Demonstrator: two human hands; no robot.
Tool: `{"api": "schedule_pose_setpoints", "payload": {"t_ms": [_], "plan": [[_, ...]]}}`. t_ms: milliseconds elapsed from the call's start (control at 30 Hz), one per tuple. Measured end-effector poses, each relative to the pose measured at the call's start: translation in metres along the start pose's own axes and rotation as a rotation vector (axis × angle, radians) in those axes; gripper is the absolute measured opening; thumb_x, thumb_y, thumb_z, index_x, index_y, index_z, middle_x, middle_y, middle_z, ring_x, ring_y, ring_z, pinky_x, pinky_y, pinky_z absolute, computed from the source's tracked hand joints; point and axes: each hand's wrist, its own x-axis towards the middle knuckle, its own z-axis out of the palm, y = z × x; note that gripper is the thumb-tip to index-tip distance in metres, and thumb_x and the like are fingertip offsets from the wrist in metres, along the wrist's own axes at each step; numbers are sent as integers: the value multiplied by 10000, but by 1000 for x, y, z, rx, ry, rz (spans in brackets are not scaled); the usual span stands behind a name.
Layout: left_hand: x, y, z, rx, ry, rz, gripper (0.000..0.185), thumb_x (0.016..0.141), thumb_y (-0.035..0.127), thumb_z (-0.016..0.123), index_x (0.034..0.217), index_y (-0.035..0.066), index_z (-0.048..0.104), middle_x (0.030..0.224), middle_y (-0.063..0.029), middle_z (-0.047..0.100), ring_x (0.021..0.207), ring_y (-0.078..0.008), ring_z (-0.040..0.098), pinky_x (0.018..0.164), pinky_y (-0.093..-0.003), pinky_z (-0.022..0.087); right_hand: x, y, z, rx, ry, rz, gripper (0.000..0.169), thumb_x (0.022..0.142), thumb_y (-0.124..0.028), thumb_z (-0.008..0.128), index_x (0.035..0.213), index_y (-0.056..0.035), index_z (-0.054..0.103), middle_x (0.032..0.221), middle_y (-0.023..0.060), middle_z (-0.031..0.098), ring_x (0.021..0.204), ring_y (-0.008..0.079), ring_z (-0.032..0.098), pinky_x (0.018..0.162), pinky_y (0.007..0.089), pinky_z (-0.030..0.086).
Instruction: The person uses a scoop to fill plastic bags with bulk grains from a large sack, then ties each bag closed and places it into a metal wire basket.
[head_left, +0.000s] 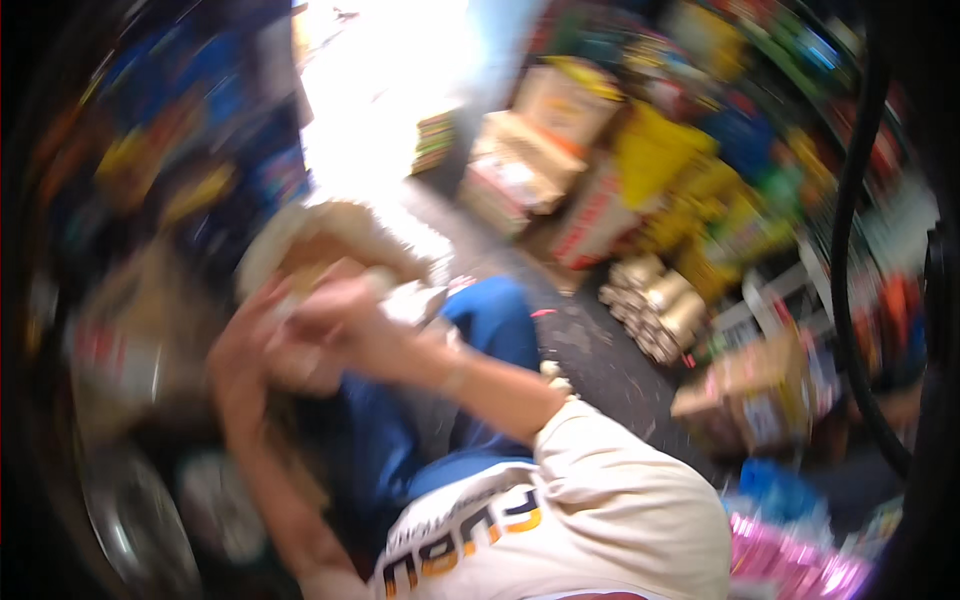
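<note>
My left hand (251, 319) and my right hand (330, 319) are raised close together in front of me, fingers bent inward. Motion blur smears both. A small pale thing (286, 307) shows between the fingers, too blurred to name, and which hand grips it cannot be told. Just beyond the hands is a whitish, rounded sack or container (274, 232) with a brownish inside. Beneath my wrists are my knees in blue jeans (491, 311). Several small pale pieces (555, 375), possibly garlic, lie on the dark floor beside my right forearm.
To the right stand cardboard boxes (517, 176), yellow bags (660, 150), a bundle of pale rolls (652, 307) and another carton (750, 390). Pink shiny packaging (795, 559) lies at lower right. A round metallic vessel (135, 517) sits at lower left. Bright light fills a doorway (375, 82) ahead.
</note>
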Motion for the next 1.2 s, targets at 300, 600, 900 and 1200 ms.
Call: {"api": "schedule_pose_setpoints", "payload": {"t_ms": [300,600,900,1200], "plan": [[25,-10,-47,844,-59,483,520,999,359,301,1338,15,495,1490,-146,333,1376,-292,298,1140,-450,176,-9,25,49,229,-183,192,1230,546,-370,888,1402,63,120,1318,281,413,1237,406,421,1012,423,366],[27,-18,-24,633,-95,441,442,926,310,495,1241,6,556,1322,-122,487,1220,-234,454,1044,-381,303,1,63,69,486,-321,196,893,673,-424,837,1291,71,424,1151,233,601,1121,330,561,920,365,444],[-42,63,-115,835,65,72,416,849,264,631,1169,3,585,1180,-91,568,1098,-193,520,953,-333,378,119,63,193,407,-362,-215,445,778,-344,698,1064,-8,643,947,187,674,898,297,639,794,375,496],[-181,103,-191,602,212,-589,481,773,195,759,1154,-33,573,1095,-61,630,1031,-155,573,909,-315,439,141,-96,278,830,-333,-187,197,829,-73,485,905,46,622,848,250,642,808,369,635,712,428,486]]}}
